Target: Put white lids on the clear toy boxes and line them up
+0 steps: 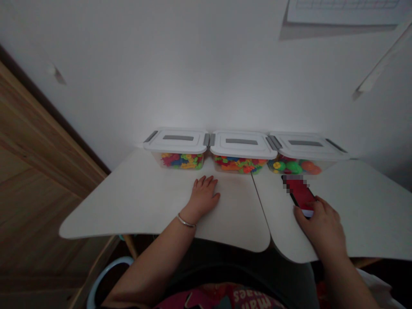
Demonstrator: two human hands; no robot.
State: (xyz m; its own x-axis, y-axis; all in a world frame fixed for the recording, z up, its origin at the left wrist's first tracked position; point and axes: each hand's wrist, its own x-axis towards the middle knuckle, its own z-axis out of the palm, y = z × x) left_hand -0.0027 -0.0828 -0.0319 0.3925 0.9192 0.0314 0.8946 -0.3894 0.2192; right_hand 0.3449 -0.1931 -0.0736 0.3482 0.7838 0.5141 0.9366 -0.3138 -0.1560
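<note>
My left hand [203,195] lies flat on the white table [135,201], fingers stretched out, empty, a silver bangle on its wrist. It rests just in front of two clear boxes with white lids: the left box [178,148] and the middle box [240,151], both filled with colourful plastic pieces. My right hand [322,225] is closed round the near end of a phone with a red screen [301,192], which lies on the right table [363,206] in front of the right box [305,153] holding green and orange balls.
The two white tables meet at a seam [259,201] between my hands. A white wall stands directly behind the boxes. A wooden panel [35,163] runs along the left. A light blue rim [106,274] shows below the left table's edge.
</note>
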